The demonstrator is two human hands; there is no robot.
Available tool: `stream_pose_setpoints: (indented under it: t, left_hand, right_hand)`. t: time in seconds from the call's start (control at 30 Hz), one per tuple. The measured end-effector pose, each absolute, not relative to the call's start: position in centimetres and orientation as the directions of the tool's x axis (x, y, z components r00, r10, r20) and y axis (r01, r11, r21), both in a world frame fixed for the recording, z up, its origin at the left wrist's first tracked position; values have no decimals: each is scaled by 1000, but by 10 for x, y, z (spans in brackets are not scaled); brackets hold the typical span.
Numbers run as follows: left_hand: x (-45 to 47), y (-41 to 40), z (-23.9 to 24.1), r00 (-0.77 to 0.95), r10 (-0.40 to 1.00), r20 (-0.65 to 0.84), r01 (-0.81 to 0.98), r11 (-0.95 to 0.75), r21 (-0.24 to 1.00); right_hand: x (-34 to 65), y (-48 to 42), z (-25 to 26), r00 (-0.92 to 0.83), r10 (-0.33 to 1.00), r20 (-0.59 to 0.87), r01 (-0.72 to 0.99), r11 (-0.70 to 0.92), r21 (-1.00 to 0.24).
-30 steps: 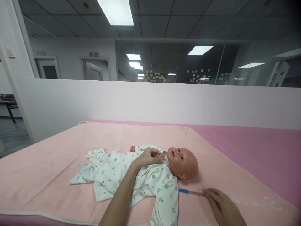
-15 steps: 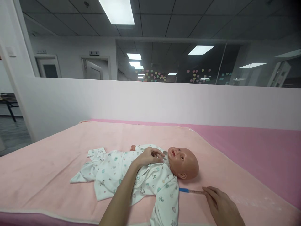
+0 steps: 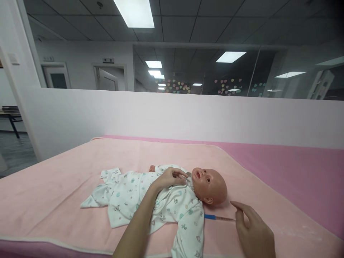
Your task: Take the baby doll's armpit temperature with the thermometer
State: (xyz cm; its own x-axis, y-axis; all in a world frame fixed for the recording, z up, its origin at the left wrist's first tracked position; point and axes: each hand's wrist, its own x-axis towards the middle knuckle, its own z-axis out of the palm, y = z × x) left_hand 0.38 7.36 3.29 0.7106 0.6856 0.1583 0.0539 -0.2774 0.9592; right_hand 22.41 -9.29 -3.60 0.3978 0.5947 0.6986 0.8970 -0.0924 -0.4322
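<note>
A baby doll (image 3: 211, 184) lies on its back, head to the right, in a white printed baby outfit (image 3: 126, 193). My left hand (image 3: 173, 177) rests on its chest near the neck, fingers curled at the outfit's collar; the fingertips are partly hidden. A thin stick like a thermometer (image 3: 224, 218), with a blue end, lies below the doll's head, its blue tip reaching the sleeve. Just right of it is my right hand (image 3: 252, 225), thumb and index finger apart, with nothing seen between them.
A peach sheet (image 3: 67, 172) covers the pink padded surface (image 3: 295, 172) beneath the doll. Behind it runs a low white wall (image 3: 188, 116) with glass above. A dark-legged table (image 3: 12, 120) holding stacked items stands at far left.
My right hand has let go of the thermometer-like stick; its index finger has lifted away from the thumb. The stick stays in place, and my left hand has not moved.
</note>
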Motion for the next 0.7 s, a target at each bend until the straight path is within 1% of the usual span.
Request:
stream_pose_setpoints:
  t: [0.03,0.1,0.17,0.2,0.27,0.33,0.37,0.43,0.53,0.7]
  left_hand:
    - [4,74,33,702,694,160,36,-259,965]
    - [3,75,32,672,722,165,1,-224,975]
    - [2,76,32,635,754,167,-26,-195,981]
    - [2,77,32,615,771,169,-43,-181,983]
    - [1,79,31,564,807,176,-94,-149,984]
    - [1,82,29,507,843,181,-162,-113,980]
    - [1,83,28,483,858,178,-190,-96,977]
    - [1,85,26,456,874,165,-223,-68,972]
    - [2,87,24,456,878,146,-223,-46,974]
    - [3,86,26,431,891,144,-244,-39,969]
  right_hand:
    - [211,-90,-25,371,569,734,899,-20,-438]
    - [181,-80,-3,280,511,813,888,185,-422]
    - [151,-63,13,125,472,873,873,366,-323]
    - [138,-52,18,55,482,875,870,407,-279]
    - [119,-31,21,-43,541,840,873,428,-232]
    - [109,-11,16,-81,581,810,878,426,-217]
    - [107,-3,11,-85,577,812,878,429,-213]
    - [107,8,1,-77,530,844,868,452,-205]
    - [111,12,-11,-75,451,889,831,522,-194]
    - [116,3,-14,-99,393,914,736,647,-199]
